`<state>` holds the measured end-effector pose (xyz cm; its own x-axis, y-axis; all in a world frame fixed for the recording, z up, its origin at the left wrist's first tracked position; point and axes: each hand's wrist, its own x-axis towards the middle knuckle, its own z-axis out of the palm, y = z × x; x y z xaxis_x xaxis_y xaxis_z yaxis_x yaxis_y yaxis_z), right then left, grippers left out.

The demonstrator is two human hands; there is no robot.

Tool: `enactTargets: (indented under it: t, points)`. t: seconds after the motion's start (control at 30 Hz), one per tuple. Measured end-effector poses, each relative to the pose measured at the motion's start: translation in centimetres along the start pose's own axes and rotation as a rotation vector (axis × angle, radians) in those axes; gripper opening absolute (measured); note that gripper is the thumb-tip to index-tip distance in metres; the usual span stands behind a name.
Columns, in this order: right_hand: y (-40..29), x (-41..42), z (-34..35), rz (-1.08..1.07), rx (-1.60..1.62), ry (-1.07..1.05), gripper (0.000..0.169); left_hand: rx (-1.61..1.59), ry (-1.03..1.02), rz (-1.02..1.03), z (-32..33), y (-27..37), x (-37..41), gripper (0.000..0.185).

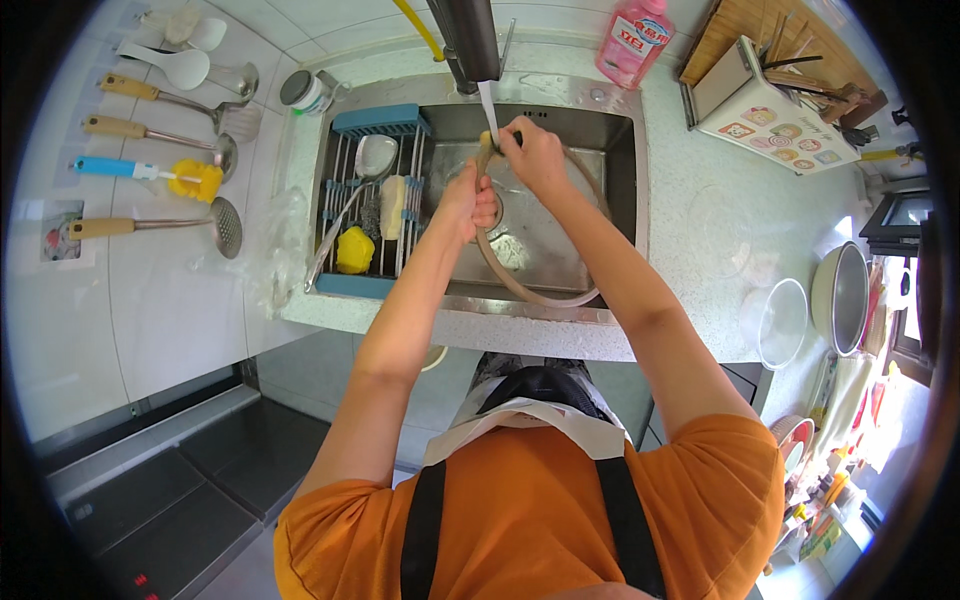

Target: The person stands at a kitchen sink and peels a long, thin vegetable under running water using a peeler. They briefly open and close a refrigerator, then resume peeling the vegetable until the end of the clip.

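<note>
My left hand [469, 201] grips the left side of a large round thing with a beige rim [517, 289]. The sink bottom shows inside that rim; whether clear glass fills it, I cannot tell. My right hand [536, 154] is closed at the rim's upper left, around a small yellow and dark piece [487, 141], mostly hidden by the fingers. Water [488, 112] runs from the dark faucet [469, 37] onto that spot. The round thing is tilted over the stainless steel sink [630, 195], its near edge by the sink's front wall.
A blue-ended drying rack [352, 285] over the sink's left holds a ladle [375, 156], a pale sponge [391, 206] and a yellow scrubber [355, 250]. Pink detergent [636, 43] and a utensil holder [772, 112] stand behind right. A clear bowl [780, 326] sits right. Utensils hang left.
</note>
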<state>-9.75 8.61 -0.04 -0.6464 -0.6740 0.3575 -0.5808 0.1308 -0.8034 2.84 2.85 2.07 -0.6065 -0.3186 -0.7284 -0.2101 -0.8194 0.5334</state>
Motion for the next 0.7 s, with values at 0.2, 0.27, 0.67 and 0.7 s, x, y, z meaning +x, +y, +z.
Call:
enactTargets:
  t: [0.2, 0.27, 0.67, 0.7]
  points:
    - [-1.2, -1.0, -0.1, -0.096, 0.004, -0.018, 0.019, -0.029, -0.024, 0.021, -0.1, 0.0, 0.1, 0.040]
    - [0.4, -0.6, 0.3, -0.062, -0.069, 0.011, 0.019, -0.019, -0.021, 0.018, -0.1, -0.3, 0.2, 0.040]
    - [2.6, 1.4, -0.4, 0.100, -0.047, 0.024, 0.022, 0.011, -0.051, 0.039, 0.1, -0.6, 0.0, 0.041]
    - [2.3, 1.8, -0.8, 0.127, -0.037, 0.022, 0.023, -0.009, -0.076, 0.043, -0.1, -0.4, 0.1, 0.041]
